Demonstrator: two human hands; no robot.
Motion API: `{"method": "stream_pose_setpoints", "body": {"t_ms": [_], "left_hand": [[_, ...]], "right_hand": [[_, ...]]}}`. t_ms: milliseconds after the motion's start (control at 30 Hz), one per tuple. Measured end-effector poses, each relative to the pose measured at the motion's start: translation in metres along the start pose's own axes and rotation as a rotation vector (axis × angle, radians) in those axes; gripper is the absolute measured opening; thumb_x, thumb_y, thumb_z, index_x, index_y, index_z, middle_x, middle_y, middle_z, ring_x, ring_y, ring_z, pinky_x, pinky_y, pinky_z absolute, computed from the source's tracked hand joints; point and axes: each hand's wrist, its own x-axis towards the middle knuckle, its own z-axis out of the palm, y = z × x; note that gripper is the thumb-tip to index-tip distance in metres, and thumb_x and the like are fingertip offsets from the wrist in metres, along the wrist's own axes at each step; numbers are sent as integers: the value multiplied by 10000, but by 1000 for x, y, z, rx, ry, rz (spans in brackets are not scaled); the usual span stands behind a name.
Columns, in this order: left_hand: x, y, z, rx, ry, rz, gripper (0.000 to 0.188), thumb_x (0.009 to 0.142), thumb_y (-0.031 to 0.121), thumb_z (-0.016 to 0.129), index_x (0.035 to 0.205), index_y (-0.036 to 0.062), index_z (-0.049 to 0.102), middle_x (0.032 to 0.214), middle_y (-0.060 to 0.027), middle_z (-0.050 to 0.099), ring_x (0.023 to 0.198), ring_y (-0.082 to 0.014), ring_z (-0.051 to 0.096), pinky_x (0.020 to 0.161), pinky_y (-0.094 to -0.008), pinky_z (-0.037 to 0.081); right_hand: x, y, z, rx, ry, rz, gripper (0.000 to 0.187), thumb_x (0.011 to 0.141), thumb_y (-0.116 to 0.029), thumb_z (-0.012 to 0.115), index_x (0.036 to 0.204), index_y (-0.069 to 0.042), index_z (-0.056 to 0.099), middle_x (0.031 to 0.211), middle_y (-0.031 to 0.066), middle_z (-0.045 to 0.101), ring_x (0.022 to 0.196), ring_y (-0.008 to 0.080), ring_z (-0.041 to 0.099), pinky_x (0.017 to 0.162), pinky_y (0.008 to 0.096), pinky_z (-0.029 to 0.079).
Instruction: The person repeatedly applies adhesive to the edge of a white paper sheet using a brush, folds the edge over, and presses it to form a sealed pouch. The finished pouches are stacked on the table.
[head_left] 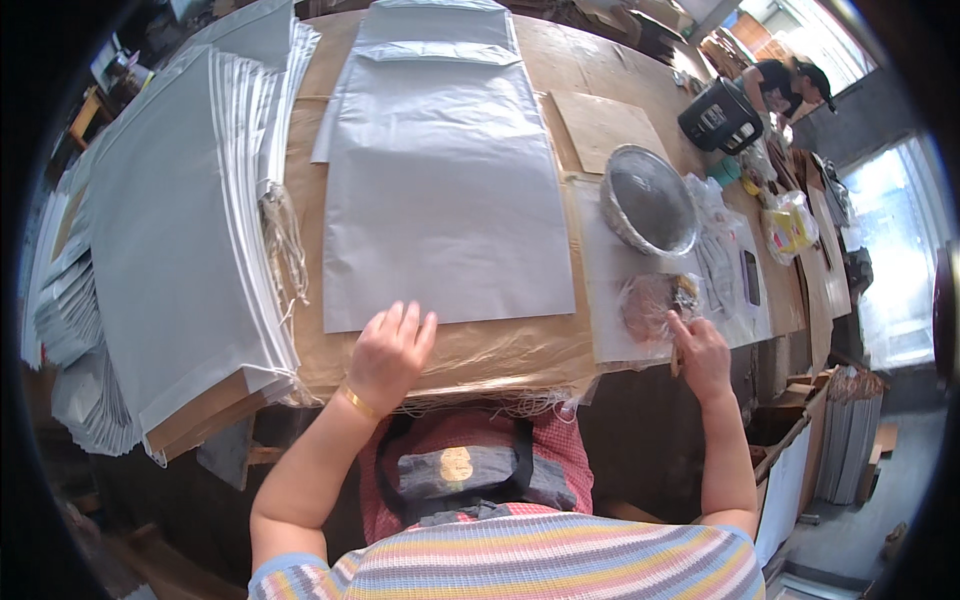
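A large grey sheet (450,190), which looks like a flat bag, lies in front of me on the brown-covered table. My left hand (390,352) rests at its near edge, fingers stretched out and holding nothing. Over on the right, my right hand (702,352) is closed round the wooden handle of a brush (685,294). The dark brush head sits over a clear plastic film (648,308) with something pinkish-brown under it. Just beyond stands a round bowl (650,203) with a grey, crusted inside; its contents are hard to make out.
To the left lean tall stacks of grey folded bags (175,210) with cords (283,240). A wooden board (605,130), a phone (750,277), a yellow package (790,228) and a black bin (720,116) lie toward the right. Another person (785,88) bends over at the far right.
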Motion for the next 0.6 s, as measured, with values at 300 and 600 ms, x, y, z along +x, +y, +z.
{"method": "stream_pose_setpoints", "body": {"t_ms": [300, 600], "left_hand": [[18, -13, 43, 94, -238, 80, 45, 629, 145, 569, 643, 103, 574, 670, -59, 524, 694, -206, 551, 551, -307, 450], [-9, 54, -21, -101, -146, 29, 225, 707, 97, 599, 864, -61, 633, 784, -131, 596, 795, -257, 594, 617, -331, 488]], "right_hand": [[62, 32, -24, 1095, 496, 455, 91, 849, -78, 691, 866, 3, 651, 810, 31, 640, 668, 74, 579, 561, 232, 452], [170, 64, 82, 1001, 438, 708, 298, 796, -239, 767, 777, 30, 639, 597, 55, 620, 543, 96, 593, 501, 267, 462]]}}
